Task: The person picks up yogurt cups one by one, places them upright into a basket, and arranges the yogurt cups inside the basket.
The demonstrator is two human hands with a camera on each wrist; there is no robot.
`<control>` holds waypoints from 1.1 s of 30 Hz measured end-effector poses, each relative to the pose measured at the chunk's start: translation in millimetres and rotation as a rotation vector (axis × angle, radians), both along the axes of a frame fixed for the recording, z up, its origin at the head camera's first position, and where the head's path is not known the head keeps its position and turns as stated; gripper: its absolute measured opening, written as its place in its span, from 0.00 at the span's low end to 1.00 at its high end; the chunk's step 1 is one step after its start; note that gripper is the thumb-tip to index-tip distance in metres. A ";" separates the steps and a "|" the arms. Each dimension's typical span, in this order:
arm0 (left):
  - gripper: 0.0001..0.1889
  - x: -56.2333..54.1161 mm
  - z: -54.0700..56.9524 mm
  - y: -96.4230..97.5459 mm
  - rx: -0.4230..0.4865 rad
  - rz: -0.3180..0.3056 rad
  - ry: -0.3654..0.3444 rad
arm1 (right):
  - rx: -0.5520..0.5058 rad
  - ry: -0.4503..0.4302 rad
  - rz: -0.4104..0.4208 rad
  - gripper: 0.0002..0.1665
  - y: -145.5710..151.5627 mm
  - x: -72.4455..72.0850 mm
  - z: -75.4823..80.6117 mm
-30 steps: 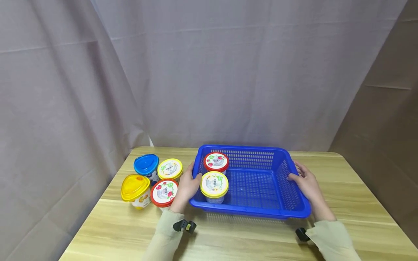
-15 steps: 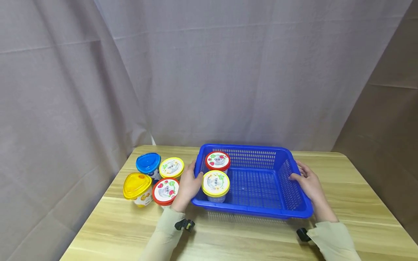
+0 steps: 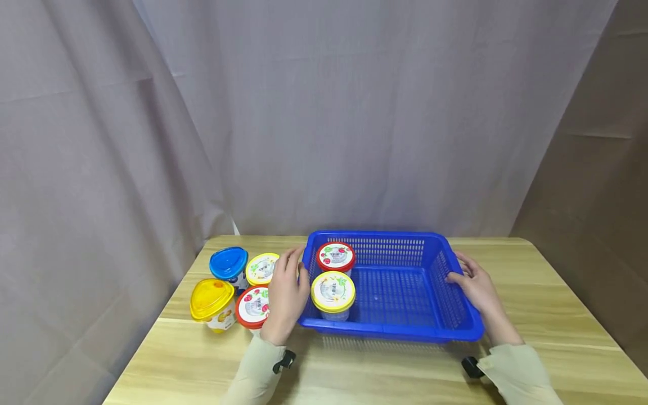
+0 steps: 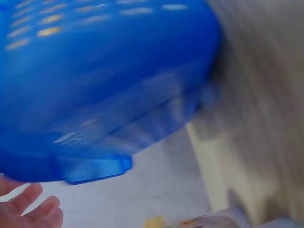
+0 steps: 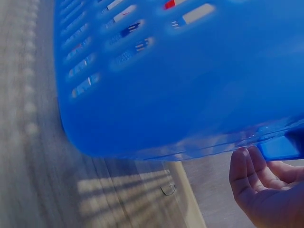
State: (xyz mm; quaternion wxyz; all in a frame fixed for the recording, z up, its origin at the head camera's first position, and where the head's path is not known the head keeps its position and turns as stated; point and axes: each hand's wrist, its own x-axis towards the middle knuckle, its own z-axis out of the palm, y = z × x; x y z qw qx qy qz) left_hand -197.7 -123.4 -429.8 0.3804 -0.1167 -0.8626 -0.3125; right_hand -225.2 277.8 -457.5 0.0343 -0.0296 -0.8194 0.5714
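blue basket (image 3: 390, 331) positioning seems underway: right hand (image 3: 478, 286) fingers grip its three-o'clock rim; left hand (image 3: 287, 292) fingers, loose, empty, at nine; next likely needs right release.

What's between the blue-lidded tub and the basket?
In the head view, a yellow-rimmed tub, then the left hand, lie between them.

"Please, what carries the things?"
"It is a pale table (image 3: 374, 377), with streaked wood grain."
"And what stands directly on it?"
"On its left part stand, close together, a blue-lidded tub (image 3: 229, 263), a triangular yellow-lidded tub (image 3: 212, 301), a round yellow-lidded tub (image 3: 260, 269) and a red-lidded tub (image 3: 252, 306). A blue basket (image 3: 390, 331) is beside them; whether it touches the table, I cannot tell."
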 end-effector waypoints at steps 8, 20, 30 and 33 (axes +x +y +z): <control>0.18 21.8 30.2 -26.8 -0.023 0.008 0.131 | -0.010 -0.015 0.004 0.45 0.5 -1.3 -4.2; 0.24 51.7 38.2 -118.3 0.049 0.106 -0.030 | -0.048 -0.015 -0.005 0.47 1.2 -1.4 -3.9; 0.40 61.5 26.8 -154.3 0.176 0.195 -0.327 | -0.118 0.001 -0.002 0.47 2.3 -2.1 -4.2; 0.43 60.6 19.9 -159.4 0.186 0.195 -0.391 | -0.138 -0.008 0.000 0.47 1.4 -2.1 -5.5</control>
